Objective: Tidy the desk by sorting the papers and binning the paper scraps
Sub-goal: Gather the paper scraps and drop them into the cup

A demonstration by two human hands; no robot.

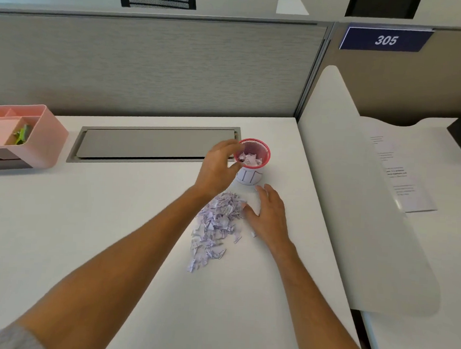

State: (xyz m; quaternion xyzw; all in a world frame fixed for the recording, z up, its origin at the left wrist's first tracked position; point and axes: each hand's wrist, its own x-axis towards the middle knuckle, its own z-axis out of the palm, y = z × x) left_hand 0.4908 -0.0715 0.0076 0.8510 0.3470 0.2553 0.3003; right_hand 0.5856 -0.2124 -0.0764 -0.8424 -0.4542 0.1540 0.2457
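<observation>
Heap of small torn white-and-lilac paper scraps spread on the white desk top, running from near the small pink mesh bin back toward the viewer. More scraps inside that bin, filling its lower part. Bin upright, standing just beyond the far end of the heap, near the desk's right edge.

Left hand raised at the bin's left rim, fingers loosely curled and reaching over the rim; fingertips blurred against the mesh, so whether any scrap is pinched cannot be told. Heap lying below and behind this hand, apart from its fingers.

Right hand flat on the desk, palm down, fingers straight and spread fairly wide, holding nothing. Thumb at the heap's right edge, touching or almost touching the nearest scraps; remaining fingers pointing toward the bin's base, just short of it. A few stray scraps beside the wrist.

Grey recessed cable tray lid set into the desk left of the bin. Pink plastic desk organiser at far left. Beyond the white curved divider at right, printed sheet of paper on the neighbouring desk.
</observation>
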